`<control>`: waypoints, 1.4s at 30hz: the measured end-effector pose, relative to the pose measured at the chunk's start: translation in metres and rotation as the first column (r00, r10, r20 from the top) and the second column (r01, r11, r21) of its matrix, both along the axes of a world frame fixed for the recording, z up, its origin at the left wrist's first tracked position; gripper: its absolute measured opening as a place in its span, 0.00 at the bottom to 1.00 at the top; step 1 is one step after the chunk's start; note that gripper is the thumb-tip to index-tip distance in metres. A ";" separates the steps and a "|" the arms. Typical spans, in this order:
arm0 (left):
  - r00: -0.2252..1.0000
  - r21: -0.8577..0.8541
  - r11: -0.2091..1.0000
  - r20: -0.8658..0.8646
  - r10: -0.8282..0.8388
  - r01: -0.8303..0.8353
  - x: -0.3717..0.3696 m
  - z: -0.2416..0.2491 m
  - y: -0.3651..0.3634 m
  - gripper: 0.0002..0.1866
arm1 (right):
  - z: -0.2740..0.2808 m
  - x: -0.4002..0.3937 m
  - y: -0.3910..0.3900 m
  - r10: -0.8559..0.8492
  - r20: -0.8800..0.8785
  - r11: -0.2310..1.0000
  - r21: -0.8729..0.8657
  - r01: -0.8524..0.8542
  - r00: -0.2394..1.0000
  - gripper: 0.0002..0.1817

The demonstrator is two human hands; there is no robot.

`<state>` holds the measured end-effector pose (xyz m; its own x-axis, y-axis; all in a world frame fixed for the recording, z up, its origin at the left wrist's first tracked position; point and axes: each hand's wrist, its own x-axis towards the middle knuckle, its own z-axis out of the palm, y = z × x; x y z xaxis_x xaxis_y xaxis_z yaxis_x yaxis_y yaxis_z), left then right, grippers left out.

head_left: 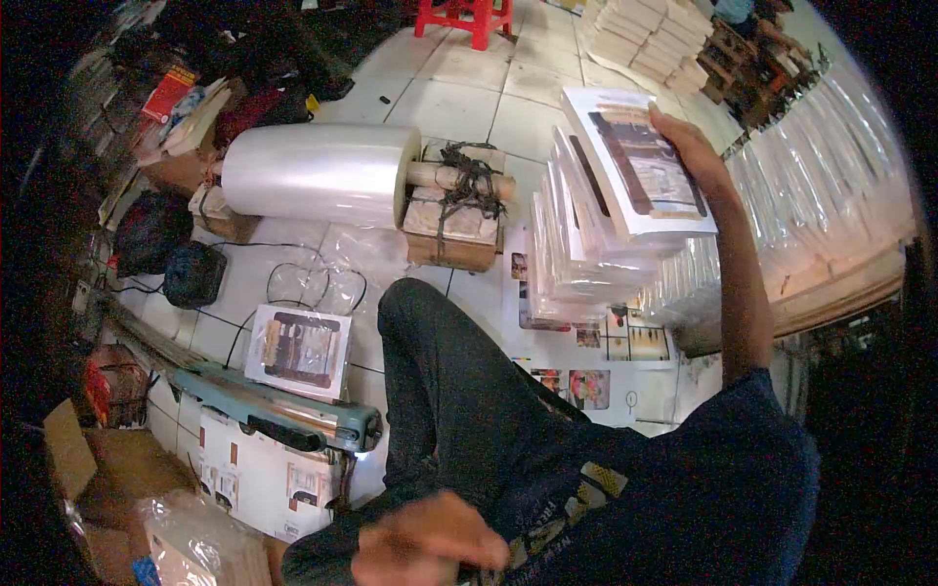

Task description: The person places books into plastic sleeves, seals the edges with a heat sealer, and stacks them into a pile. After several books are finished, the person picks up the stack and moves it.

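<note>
My right hand (689,151) is at the upper right, its fingers on the top edge of a book (640,161) with a brown and white cover. The book lies tilted on a stack of plastic-wrapped books (576,254). My left hand (430,542) is low in the middle, in front of my lap, blurred by motion, and whether it holds anything does not show. A wrapped book (298,350) with a similar cover rests against the blue-green bar sealer (264,405) at the left.
A large roll of clear film (313,171) lies beyond my knee, beside tied blocks (452,230). Wrapped books (821,176) stand in a row at the right. An open cardboard box (127,469) is at the lower left, and a red stool (464,18) stands at the top.
</note>
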<state>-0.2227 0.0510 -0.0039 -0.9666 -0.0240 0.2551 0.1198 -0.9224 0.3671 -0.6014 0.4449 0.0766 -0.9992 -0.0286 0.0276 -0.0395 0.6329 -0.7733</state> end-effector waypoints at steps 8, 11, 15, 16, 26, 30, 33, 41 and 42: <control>0.925 -0.067 0.955 -0.275 0.261 -0.289 0.005 0.056 0.056 0.36 | -0.048 0.014 -0.002 -0.107 -0.112 0.946 0.294 0.136 0.988 0.33; 0.906 -0.212 0.896 -0.262 0.332 -0.390 0.012 0.051 0.047 0.29 | -0.048 0.015 -0.005 -0.130 -0.054 0.973 0.188 0.138 0.990 0.38; 0.737 -0.699 0.234 -0.642 0.211 -0.675 0.023 0.009 -0.055 0.18 | -0.055 -0.015 0.019 -0.207 -0.483 0.591 0.631 0.502 0.851 0.49; 0.755 -0.952 -0.068 -0.280 0.593 -0.300 0.046 0.043 -0.063 0.21 | -0.034 -0.004 -0.004 0.108 -0.736 0.831 0.436 0.346 0.668 0.39; 0.143 -0.549 -0.681 -0.719 0.681 0.484 0.236 0.040 -0.265 0.57 | -0.049 0.158 -0.270 0.868 -0.096 0.496 0.237 -0.835 0.488 0.14; 0.219 -0.543 -0.476 -0.471 0.855 0.692 0.272 -0.022 -0.296 0.65 | -0.072 0.217 -0.338 0.982 -0.152 0.129 0.126 -0.984 0.109 0.12; 0.141 -0.395 -0.436 -0.589 0.796 0.808 0.243 -0.045 -0.279 0.47 | -0.096 0.259 -0.367 0.970 -0.237 -0.037 0.065 -0.997 -0.051 0.12; 0.116 -0.322 -0.691 -0.854 0.507 0.648 0.245 -0.037 -0.238 0.28 | -0.118 0.337 -0.394 0.926 -0.031 -0.366 -0.325 -0.872 -0.377 0.14; 0.134 -0.313 -0.755 -0.875 0.465 0.576 0.238 -0.026 -0.220 0.26 | -0.124 0.342 -0.397 0.923 0.002 -0.351 -0.408 -0.843 -0.385 0.16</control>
<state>0.0154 -0.1687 -0.0299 -0.3486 -0.5494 0.7594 -0.8117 0.5821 0.0485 -0.2591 0.0480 -0.0475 0.3986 -0.9165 0.0348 -0.2275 -0.1355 -0.9643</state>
